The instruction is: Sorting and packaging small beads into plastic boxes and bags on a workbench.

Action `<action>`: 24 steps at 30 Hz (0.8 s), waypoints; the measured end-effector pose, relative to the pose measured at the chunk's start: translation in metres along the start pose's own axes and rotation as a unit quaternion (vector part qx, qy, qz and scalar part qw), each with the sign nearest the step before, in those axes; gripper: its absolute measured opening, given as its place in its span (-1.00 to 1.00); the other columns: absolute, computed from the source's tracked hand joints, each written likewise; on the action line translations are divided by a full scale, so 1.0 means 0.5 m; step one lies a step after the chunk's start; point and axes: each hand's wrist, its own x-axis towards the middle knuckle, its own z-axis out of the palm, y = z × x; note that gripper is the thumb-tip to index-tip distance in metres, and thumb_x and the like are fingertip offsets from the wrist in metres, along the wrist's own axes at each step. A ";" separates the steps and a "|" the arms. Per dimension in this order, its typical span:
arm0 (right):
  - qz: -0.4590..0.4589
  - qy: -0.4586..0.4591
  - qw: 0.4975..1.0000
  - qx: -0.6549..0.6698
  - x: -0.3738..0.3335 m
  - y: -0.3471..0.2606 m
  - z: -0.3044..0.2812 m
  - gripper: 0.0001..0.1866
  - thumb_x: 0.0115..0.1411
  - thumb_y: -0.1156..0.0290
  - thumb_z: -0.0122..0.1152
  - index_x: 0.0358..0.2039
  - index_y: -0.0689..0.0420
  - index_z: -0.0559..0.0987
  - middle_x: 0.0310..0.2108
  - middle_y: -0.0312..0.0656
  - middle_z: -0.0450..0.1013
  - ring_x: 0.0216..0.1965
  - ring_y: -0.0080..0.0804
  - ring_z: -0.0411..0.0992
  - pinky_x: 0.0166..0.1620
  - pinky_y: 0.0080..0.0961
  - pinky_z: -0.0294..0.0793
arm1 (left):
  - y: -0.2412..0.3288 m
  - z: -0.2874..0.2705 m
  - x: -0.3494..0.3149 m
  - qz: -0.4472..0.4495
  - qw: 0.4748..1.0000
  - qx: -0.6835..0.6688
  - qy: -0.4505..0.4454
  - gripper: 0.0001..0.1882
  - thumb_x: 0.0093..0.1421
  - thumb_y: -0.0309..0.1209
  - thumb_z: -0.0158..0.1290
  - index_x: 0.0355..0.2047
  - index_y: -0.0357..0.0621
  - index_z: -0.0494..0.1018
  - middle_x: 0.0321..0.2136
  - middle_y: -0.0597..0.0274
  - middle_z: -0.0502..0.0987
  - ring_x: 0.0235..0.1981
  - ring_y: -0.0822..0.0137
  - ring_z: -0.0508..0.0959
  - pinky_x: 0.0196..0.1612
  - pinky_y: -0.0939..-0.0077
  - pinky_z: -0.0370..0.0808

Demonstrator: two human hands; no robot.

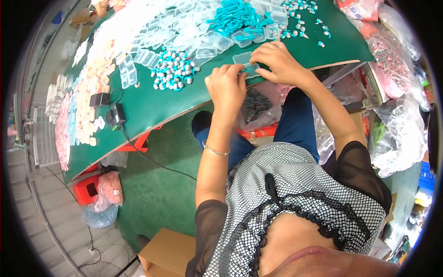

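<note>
At the table's near edge, my right hand (279,63) grips a small clear plastic case (242,58) by its right side, thumb below and fingers above. The case's lid stands open. My left hand (226,87) is closed in a pinch at the case's left side, on a small teal piece, perhaps cord, mostly hidden by the fingers. Beyond the hands lie a heap of teal cords (235,19) and many more clear cases (184,28). To the left sits a pile of small grey-and-teal plugs (171,69); similar plugs (295,32) are scattered at the far right.
The green table (157,104) curves around me. On its left are a black adapter (115,116) with a cable, and rows of peach pieces (87,111). Below stand a red stool (86,190) and a cardboard box (168,251). Plastic bags (399,134) crowd the right.
</note>
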 end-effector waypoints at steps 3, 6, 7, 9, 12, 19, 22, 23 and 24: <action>-0.028 0.038 0.999 -0.001 0.000 0.004 -0.007 -0.79 0.03 0.41 0.25 -0.27 0.07 0.56 -0.22 -0.22 0.51 -0.09 -0.22 0.44 0.05 -0.26 0.28 | -0.003 0.012 0.002 -0.004 0.999 0.020 -0.027 -0.86 -0.01 -0.43 0.23 -0.38 -0.02 0.59 -0.36 0.25 0.57 -0.29 0.18 0.49 -0.16 0.21 0.27; 0.045 0.139 0.988 -0.040 -0.017 0.076 -0.022 -0.86 0.03 0.43 0.24 -0.34 0.11 0.58 -0.33 -0.20 0.54 -0.23 -0.20 0.50 -0.09 -0.30 0.41 | -0.006 0.022 0.002 0.014 1.000 0.019 -0.007 -0.86 -0.03 -0.41 0.25 -0.40 -0.02 0.60 -0.35 0.28 0.56 -0.25 0.18 0.48 -0.14 0.19 0.25; 0.083 0.175 0.980 -0.050 -0.015 0.105 -0.029 -0.88 0.02 0.41 0.25 -0.39 0.13 0.59 -0.41 -0.19 0.55 -0.32 -0.19 0.53 -0.21 -0.28 0.46 | -0.008 0.018 0.003 0.012 1.000 0.021 -0.006 -0.86 -0.03 -0.41 0.25 -0.40 -0.02 0.60 -0.35 0.28 0.56 -0.25 0.18 0.48 -0.14 0.19 0.25; 0.180 0.131 0.969 -0.106 -0.040 0.151 -0.032 -0.87 0.08 0.33 0.20 -0.33 -0.02 0.60 -0.34 -0.28 0.53 -0.21 -0.28 0.50 -0.11 -0.22 0.33 | -0.006 0.022 0.007 0.016 1.000 0.016 0.003 -0.85 -0.04 -0.39 0.25 -0.40 -0.03 0.60 -0.33 0.29 0.56 -0.22 0.17 0.47 -0.15 0.18 0.25; 0.224 0.089 0.960 -0.144 -0.026 0.148 -0.020 -0.85 0.09 0.30 0.21 -0.30 -0.03 0.60 -0.34 -0.26 0.53 -0.20 -0.26 0.50 -0.11 -0.21 0.32 | -0.011 0.024 0.009 0.025 0.999 0.046 -0.011 -0.86 -0.04 -0.37 0.25 -0.41 -0.03 0.60 -0.31 0.28 0.55 -0.21 0.16 0.47 -0.14 0.14 0.25; 0.247 0.099 0.949 -0.168 -0.023 0.173 -0.002 -0.88 0.07 0.33 0.21 -0.36 0.02 0.55 -0.37 -0.24 0.52 -0.23 -0.22 0.49 -0.13 -0.18 0.36 | -0.007 0.014 0.011 0.024 0.997 0.066 -0.031 -0.73 -0.07 -0.32 0.28 -0.31 -0.02 0.58 -0.26 0.28 0.53 -0.17 0.16 0.46 -0.12 0.10 0.24; 0.216 0.136 0.955 -0.150 -0.033 0.192 0.003 -0.91 0.06 0.37 0.19 -0.40 0.05 0.52 -0.42 -0.24 0.51 -0.28 -0.20 0.48 -0.20 -0.19 0.39 | -0.011 0.010 0.007 0.051 0.996 0.065 -0.031 -0.62 -0.11 -0.30 0.31 -0.23 -0.04 0.56 -0.23 0.26 0.53 -0.15 0.15 0.45 -0.11 0.10 0.23; 0.226 0.130 0.955 -0.141 -0.034 0.189 0.002 -0.91 0.06 0.37 0.20 -0.40 0.05 0.52 -0.42 -0.24 0.51 -0.28 -0.19 0.48 -0.20 -0.18 0.40 | -0.015 0.012 0.005 0.052 0.996 0.066 -0.041 -0.61 -0.09 -0.27 0.31 -0.20 -0.03 0.56 -0.21 0.27 0.54 -0.12 0.15 0.45 -0.09 0.11 0.23; 0.235 0.123 0.955 -0.133 -0.034 0.186 0.002 -0.90 0.06 0.37 0.20 -0.39 0.05 0.52 -0.42 -0.24 0.51 -0.28 -0.19 0.49 -0.21 -0.18 0.40 | -0.018 0.013 0.005 0.052 0.995 0.066 -0.051 -0.59 -0.07 -0.25 0.31 -0.17 -0.01 0.56 -0.19 0.27 0.54 -0.10 0.15 0.45 -0.07 0.13 0.23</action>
